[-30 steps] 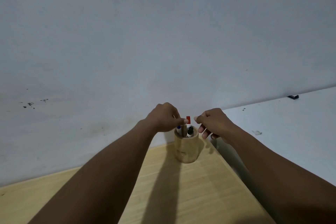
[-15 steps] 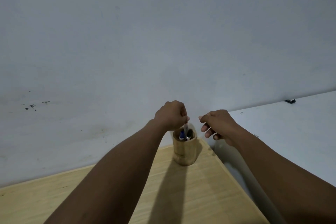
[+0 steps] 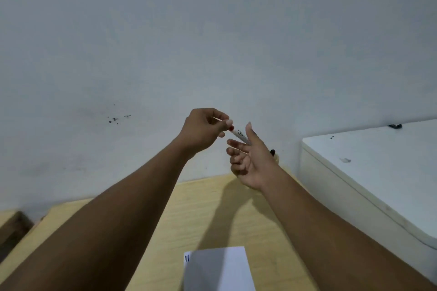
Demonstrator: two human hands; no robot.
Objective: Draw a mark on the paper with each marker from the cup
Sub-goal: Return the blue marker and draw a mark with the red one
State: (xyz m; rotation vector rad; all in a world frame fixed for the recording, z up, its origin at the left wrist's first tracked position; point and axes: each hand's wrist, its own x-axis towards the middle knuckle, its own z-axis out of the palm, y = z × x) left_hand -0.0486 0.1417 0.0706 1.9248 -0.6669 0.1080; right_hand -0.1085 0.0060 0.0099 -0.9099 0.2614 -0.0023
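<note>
White plastic forms the barrel of the marker [image 3: 240,135], which is held in the air above the far edge of the wooden tabletop [image 3: 203,210], well clear of the surface. Its red end is pinched between the thumb and fingertips of the left hand [image 3: 203,130], whose other fingers are curled in. The barrel slopes down to the right and is met by the right hand [image 3: 251,160], which is turned palm-up with the fingers loosely spread and half open; the marker's lower end is seen resting against the base of its raised fingers, though whether it is truly gripped there cannot be told. The cup [image 3: 275,157] is almost wholly hidden behind the right hand near the tabletop's far right corner, with one dark marker tip [image 3: 272,151] showing above it. The paper [image 3: 218,269] lies at the near edge, with two short blue marks [image 3: 187,258] drawn in its far left corner. A white cabinet top [image 3: 369,172] stands beside the tabletop's right edge.
</note>
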